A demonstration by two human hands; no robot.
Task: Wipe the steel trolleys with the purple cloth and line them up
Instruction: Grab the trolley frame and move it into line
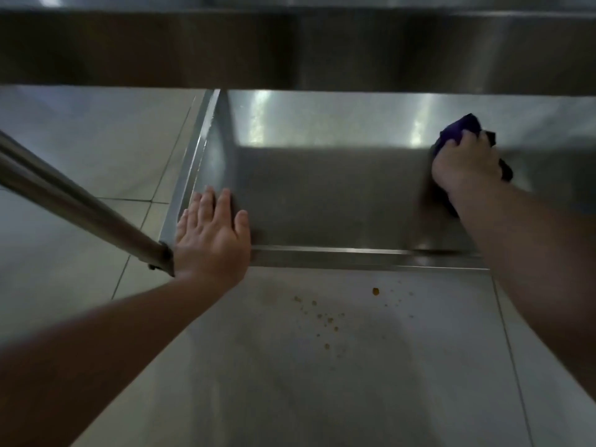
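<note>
You're bunching the purple cloth (pixel 458 130) in your right hand (pixel 464 162) on the trolley shelf (pixel 322 195), far right. Left hand (pixel 209 233) is lying flat at the near-left corner, so the unwiped stretch is running leftward between your hands.

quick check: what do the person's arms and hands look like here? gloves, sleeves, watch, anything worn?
Both are bare. The left hand and right hand have no gloves, and no rings show on the visible fingers. Both forearms are uncovered as far as the frame edges: no sleeves, watch, wristband or markings in view. The lighting is dim and the right hand is slightly blurred, so fine detail there cannot be told.
</note>
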